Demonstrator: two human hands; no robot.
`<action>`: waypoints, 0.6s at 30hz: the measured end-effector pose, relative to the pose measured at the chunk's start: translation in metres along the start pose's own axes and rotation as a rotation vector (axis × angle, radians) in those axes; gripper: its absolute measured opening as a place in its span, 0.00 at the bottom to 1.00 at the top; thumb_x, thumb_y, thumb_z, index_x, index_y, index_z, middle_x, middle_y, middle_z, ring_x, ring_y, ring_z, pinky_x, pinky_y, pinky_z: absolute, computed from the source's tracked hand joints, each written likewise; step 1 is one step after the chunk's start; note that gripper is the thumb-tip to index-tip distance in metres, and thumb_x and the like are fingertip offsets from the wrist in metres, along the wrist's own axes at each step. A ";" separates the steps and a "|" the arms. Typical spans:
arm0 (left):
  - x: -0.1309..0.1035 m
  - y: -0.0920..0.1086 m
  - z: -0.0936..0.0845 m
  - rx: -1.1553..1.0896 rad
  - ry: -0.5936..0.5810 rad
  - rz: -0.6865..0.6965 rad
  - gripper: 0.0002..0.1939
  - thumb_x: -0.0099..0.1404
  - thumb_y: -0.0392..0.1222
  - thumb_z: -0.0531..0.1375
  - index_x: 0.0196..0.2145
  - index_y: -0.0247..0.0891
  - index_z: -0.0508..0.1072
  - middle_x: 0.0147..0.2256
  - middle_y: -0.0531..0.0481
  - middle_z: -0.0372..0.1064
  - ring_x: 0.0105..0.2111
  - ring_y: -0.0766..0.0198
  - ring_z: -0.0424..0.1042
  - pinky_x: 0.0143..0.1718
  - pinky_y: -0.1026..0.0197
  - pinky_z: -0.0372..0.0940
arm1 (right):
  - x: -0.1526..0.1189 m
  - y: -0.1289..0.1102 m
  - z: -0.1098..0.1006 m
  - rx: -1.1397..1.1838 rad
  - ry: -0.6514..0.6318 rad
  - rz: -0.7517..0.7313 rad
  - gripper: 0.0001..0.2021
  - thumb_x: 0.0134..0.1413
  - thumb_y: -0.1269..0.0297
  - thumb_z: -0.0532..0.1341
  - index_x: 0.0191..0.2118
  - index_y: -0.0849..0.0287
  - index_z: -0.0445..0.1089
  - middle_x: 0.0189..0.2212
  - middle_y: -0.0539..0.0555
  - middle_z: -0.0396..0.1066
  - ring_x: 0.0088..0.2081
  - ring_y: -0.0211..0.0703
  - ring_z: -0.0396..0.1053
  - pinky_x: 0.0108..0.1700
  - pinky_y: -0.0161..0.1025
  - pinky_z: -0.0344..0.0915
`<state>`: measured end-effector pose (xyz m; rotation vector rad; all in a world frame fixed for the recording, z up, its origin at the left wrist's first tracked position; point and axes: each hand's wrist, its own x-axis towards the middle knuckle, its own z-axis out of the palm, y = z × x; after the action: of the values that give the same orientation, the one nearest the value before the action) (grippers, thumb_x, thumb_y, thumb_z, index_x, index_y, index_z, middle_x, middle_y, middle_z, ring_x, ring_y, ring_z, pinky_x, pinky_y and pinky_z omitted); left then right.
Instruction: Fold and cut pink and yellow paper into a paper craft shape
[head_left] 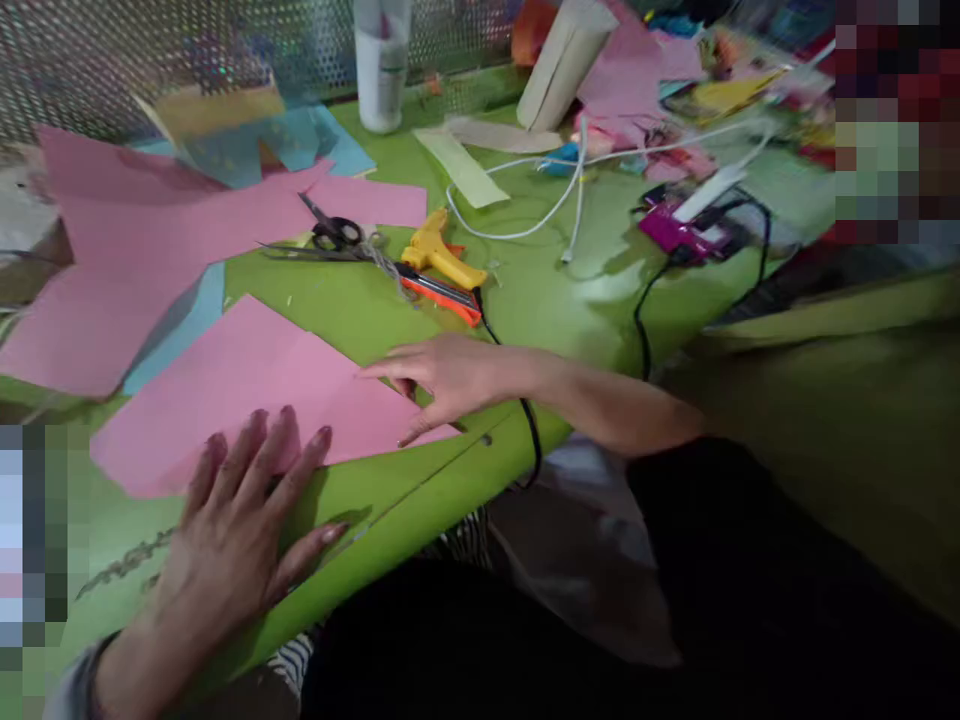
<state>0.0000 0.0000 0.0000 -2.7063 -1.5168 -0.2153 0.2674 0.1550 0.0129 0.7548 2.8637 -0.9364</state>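
A pink paper piece point(255, 370) with angled edges lies flat on the green table point(480, 400) in front of me. My left hand point(232, 530) rests with fingers spread, its fingertips on the paper's near edge. At the paper's right end is my right hand point(450, 375), index finger and thumb stretched apart and touching the sheet; its other fingers are curled and partly hidden. Just beyond it lie a yellow glue gun point(442, 252) and an orange utility knife point(442, 298). Dark-handled scissors point(337, 235) sit to the left of these.
A larger pink paper shape point(157, 230) overlaps blue paper at the left. Behind stand a white bottle point(382, 75) and a paper roll point(566, 65). A magenta power strip point(686, 225), a white cable point(517, 235) and a black cord point(534, 440) lie at the right.
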 end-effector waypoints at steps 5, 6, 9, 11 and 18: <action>0.001 -0.004 0.003 0.043 0.008 -0.027 0.27 0.73 0.40 0.51 0.68 0.48 0.55 0.67 0.39 0.53 0.68 0.43 0.50 0.64 0.34 0.52 | 0.002 -0.002 -0.006 0.046 -0.046 0.028 0.41 0.49 0.45 0.68 0.66 0.58 0.60 0.40 0.54 0.73 0.35 0.42 0.66 0.33 0.36 0.55; 0.001 -0.006 0.004 0.057 0.010 -0.016 0.26 0.73 0.38 0.50 0.67 0.46 0.57 0.67 0.38 0.54 0.67 0.42 0.51 0.63 0.33 0.53 | 0.002 -0.003 -0.008 0.041 -0.057 0.036 0.41 0.50 0.45 0.67 0.66 0.58 0.60 0.40 0.54 0.73 0.34 0.41 0.66 0.33 0.36 0.55; 0.001 -0.012 0.005 0.114 -0.004 0.017 0.26 0.72 0.33 0.47 0.65 0.42 0.61 0.65 0.34 0.57 0.65 0.38 0.55 0.59 0.32 0.59 | 0.002 -0.009 -0.011 -0.007 -0.047 0.057 0.37 0.52 0.48 0.66 0.64 0.59 0.62 0.42 0.56 0.73 0.33 0.41 0.66 0.33 0.37 0.56; 0.002 -0.014 0.003 0.146 -0.018 0.033 0.26 0.71 0.31 0.47 0.64 0.40 0.63 0.63 0.32 0.59 0.63 0.37 0.59 0.56 0.32 0.63 | 0.002 -0.012 -0.011 -0.039 -0.019 0.058 0.34 0.53 0.48 0.65 0.63 0.59 0.64 0.43 0.56 0.73 0.34 0.42 0.67 0.33 0.38 0.56; 0.008 -0.011 0.001 0.188 -0.041 -0.008 0.26 0.70 0.32 0.49 0.64 0.38 0.63 0.62 0.31 0.61 0.61 0.36 0.62 0.54 0.33 0.65 | 0.006 -0.011 -0.003 -0.113 0.123 0.073 0.30 0.56 0.48 0.63 0.60 0.59 0.67 0.47 0.59 0.72 0.43 0.50 0.70 0.41 0.43 0.64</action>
<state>-0.0052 0.0131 0.0000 -2.5738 -1.4761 -0.0160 0.2571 0.1518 0.0205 0.9291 2.9394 -0.7377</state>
